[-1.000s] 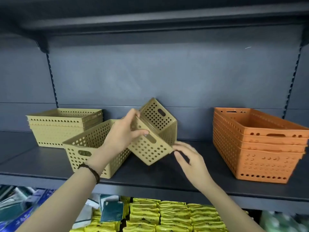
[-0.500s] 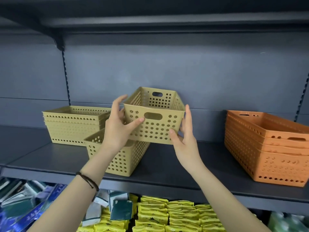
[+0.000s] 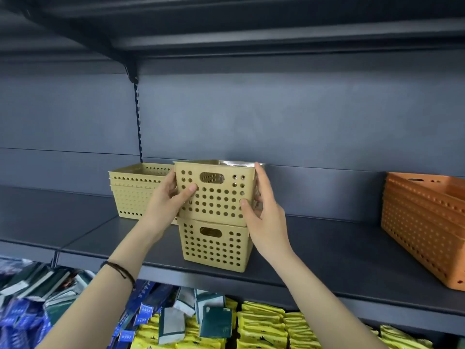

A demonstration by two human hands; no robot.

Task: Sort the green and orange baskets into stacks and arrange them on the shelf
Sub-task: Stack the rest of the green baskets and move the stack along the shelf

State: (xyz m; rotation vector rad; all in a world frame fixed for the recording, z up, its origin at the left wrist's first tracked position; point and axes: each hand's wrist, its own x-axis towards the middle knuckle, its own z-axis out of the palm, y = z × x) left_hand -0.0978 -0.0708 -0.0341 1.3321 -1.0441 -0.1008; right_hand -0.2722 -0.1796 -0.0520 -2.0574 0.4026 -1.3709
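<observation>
Both hands are clamped on the upper basket (image 3: 215,191), one on each short side. The left hand (image 3: 167,201) wraps the left edge with its thumb laid across the perforated front; the right hand (image 3: 263,210) presses flat against the right side, thumb hooked onto the front corner. Fingers closed firmly enough to carry it, nothing slack. That two-sided hold looks chosen to keep the basket level and square, which is what nesting needs.

Directly beneath, the lower basket (image 3: 215,248) stands upright near the front lip of the shelf (image 3: 327,253), its handle slot facing us just like the one above. The held basket's base sits right at the lower one's rim, seemingly just entering it, handle slots lined up. My read: this is the lowering step, and a straight push down should seat it, provided the corners don't catch.

Out to the left and farther back, a green stack (image 3: 137,190) of wider baskets is already nested against the back panel. Far right, well apart, the orange stack (image 3: 425,222) is nested too, running toward the shelf's front edge. So the colours appear already separated; this pair looks like the last loose piece. Below the shelf, packets (image 3: 261,323) in yellow and blue fill the lower tier.
</observation>
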